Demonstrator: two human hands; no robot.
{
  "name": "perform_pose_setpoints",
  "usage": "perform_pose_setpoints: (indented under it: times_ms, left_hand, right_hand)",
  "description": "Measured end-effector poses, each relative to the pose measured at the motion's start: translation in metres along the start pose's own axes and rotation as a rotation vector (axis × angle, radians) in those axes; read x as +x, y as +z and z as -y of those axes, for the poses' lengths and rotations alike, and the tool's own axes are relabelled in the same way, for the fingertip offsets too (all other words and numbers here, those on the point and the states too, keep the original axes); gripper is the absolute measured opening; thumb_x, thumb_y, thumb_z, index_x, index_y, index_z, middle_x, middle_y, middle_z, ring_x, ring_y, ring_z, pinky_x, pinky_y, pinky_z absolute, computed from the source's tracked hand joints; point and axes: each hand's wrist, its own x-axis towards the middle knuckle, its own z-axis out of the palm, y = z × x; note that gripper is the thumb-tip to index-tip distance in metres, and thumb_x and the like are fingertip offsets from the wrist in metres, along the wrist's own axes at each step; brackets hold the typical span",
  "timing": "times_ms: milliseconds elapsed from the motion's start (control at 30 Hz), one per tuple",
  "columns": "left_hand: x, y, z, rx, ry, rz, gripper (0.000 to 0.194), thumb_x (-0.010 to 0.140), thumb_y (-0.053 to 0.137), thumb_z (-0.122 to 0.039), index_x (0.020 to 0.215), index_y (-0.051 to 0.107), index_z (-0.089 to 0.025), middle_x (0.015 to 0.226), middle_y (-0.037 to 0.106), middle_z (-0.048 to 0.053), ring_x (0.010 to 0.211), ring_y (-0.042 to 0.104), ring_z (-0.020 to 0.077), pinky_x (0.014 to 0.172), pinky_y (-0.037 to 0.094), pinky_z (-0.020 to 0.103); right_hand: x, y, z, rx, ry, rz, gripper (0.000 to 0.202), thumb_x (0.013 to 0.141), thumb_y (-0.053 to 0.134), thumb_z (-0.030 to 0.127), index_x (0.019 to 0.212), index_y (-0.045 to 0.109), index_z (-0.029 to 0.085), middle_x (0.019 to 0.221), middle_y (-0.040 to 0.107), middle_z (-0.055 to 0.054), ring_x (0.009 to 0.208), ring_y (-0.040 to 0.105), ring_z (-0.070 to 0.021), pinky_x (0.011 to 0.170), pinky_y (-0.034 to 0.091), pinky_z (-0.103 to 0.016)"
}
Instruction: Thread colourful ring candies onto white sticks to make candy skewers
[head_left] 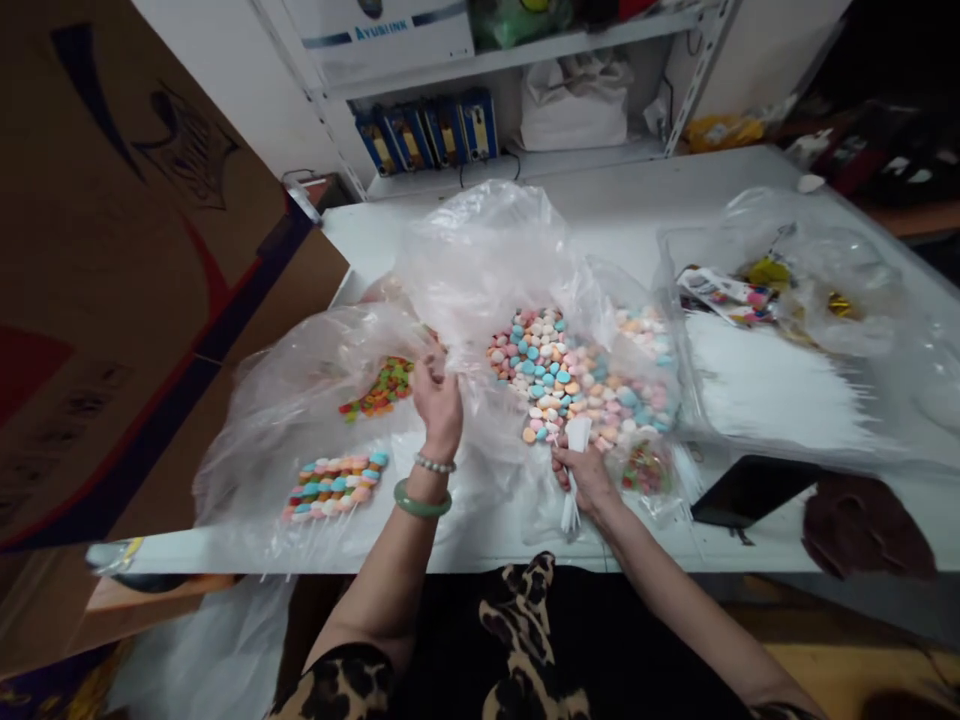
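the left hand (439,400) is pinching the thin clear plastic bag (480,250) of pastel round candies (559,375) lying mid-table; it looks floppy and slippery, best gathered at the mouth. the right hand (589,475) is clutching light white sticks (574,470).

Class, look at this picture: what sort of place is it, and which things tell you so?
Probably a small packing workroom: pastel sweets heaped in a plastic bag, white sticks piled alongside, and a metal shelf behind.
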Motion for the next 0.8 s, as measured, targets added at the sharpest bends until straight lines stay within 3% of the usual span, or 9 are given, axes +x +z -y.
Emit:
perform_pose_setpoints:
  times_ms: [67, 167, 233, 300, 400, 467, 600, 700, 800]
  left_hand:
    - [-0.032, -0.006, 0.001, 0.324, 0.283, 0.012, 0.045, 0.083, 0.05, -0.015, 0.128, 0.052, -0.016, 0.138, 0.051, 0.017, 0.129, 0.043, 0.028, 0.109, 0.03, 0.048]
    - [-0.073, -0.007, 0.015, 0.505, 0.676, 0.556, 0.044, 0.09, 0.049, -0.024, 0.134, 0.051, -0.023, 0.146, 0.047, 0.012, 0.139, 0.035, 0.0275, 0.117, 0.016, 0.052]
    - [-0.081, -0.006, 0.033, 0.605, 0.671, 0.778, 0.052, 0.091, 0.046, -0.025, 0.143, 0.041, -0.022, 0.149, 0.044, 0.012, 0.14, 0.034, 0.0276, 0.117, 0.014, 0.054]
    - [-0.072, -0.008, 0.054, 0.714, 0.546, 0.78, 0.053, 0.092, 0.037, -0.017, 0.145, 0.037, -0.018, 0.147, 0.046, 0.014, 0.136, 0.039, 0.0261, 0.116, 0.016, 0.055]
    - [-0.045, -0.011, 0.076, 0.81, 0.54, 0.76, 0.049, 0.094, 0.028, -0.014, 0.141, 0.043, -0.02, 0.142, 0.051, 0.013, 0.131, 0.043, 0.0257, 0.115, 0.012, 0.058]
    - [-0.031, -0.012, 0.079, 0.833, 0.54, 0.733, 0.049, 0.094, 0.026, -0.014, 0.139, 0.044, -0.02, 0.139, 0.052, 0.013, 0.129, 0.043, 0.0275, 0.113, 0.009, 0.063]
    - [-0.029, -0.014, 0.062, 0.856, 0.476, 0.754, 0.046, 0.094, 0.027, -0.013, 0.132, 0.052, -0.019, 0.137, 0.052, 0.016, 0.125, 0.046, 0.0305, 0.109, 0.015, 0.068]
    - [-0.049, -0.022, 0.037, 0.864, 0.481, 0.776, 0.039, 0.091, 0.033, -0.011, 0.115, 0.063, -0.018, 0.134, 0.054, 0.017, 0.121, 0.048, 0.0328, 0.106, 0.021, 0.069]
    - [-0.078, -0.023, 0.012, 0.837, 0.567, 0.662, 0.037, 0.088, 0.038, -0.008, 0.115, 0.062, -0.016, 0.133, 0.054, 0.018, 0.118, 0.049, 0.0338, 0.106, 0.026, 0.063]
  right_hand:
    - [-0.004, 0.002, 0.001, -0.015, 0.015, 0.008, 0.027, 0.056, 0.068, 0.029, 0.074, 0.051, 0.019, 0.042, 0.052, 0.006, 0.028, 0.037, -0.0066, 0.029, 0.02, -0.018]
    - [-0.013, 0.0, 0.005, -0.072, 0.02, 0.018, 0.024, 0.058, 0.068, 0.029, 0.072, 0.051, 0.019, 0.043, 0.053, 0.006, 0.027, 0.036, -0.0065, 0.028, 0.021, -0.018]
    - [-0.017, -0.006, 0.01, -0.113, 0.006, 0.017, 0.023, 0.059, 0.067, 0.028, 0.074, 0.052, 0.019, 0.044, 0.054, 0.006, 0.028, 0.037, -0.0067, 0.028, 0.021, -0.018]
    - [-0.016, -0.015, 0.017, -0.136, -0.017, -0.031, 0.023, 0.059, 0.067, 0.028, 0.074, 0.052, 0.019, 0.044, 0.054, 0.006, 0.028, 0.038, -0.0067, 0.028, 0.022, -0.018]
    - [-0.005, -0.03, 0.025, -0.137, -0.05, -0.137, 0.025, 0.058, 0.069, 0.027, 0.074, 0.053, 0.018, 0.043, 0.053, 0.006, 0.029, 0.038, -0.0065, 0.029, 0.022, -0.018]
    - [0.004, -0.035, 0.028, -0.126, -0.059, -0.152, 0.027, 0.057, 0.07, 0.027, 0.077, 0.054, 0.018, 0.043, 0.053, 0.006, 0.029, 0.038, -0.0065, 0.029, 0.022, -0.018]
    - [0.008, -0.031, 0.032, -0.119, -0.035, -0.121, 0.027, 0.057, 0.068, 0.024, 0.079, 0.055, 0.017, 0.043, 0.052, 0.007, 0.029, 0.037, -0.0064, 0.03, 0.022, -0.018]
    - [-0.006, -0.025, 0.034, -0.14, -0.044, -0.092, 0.027, 0.058, 0.068, 0.024, 0.08, 0.056, 0.017, 0.044, 0.052, 0.006, 0.03, 0.037, -0.0062, 0.03, 0.021, -0.018]
    - [-0.024, -0.012, 0.033, -0.223, -0.076, -0.095, 0.027, 0.059, 0.067, 0.027, 0.082, 0.057, 0.017, 0.045, 0.054, 0.006, 0.03, 0.037, -0.006, 0.03, 0.022, -0.018]
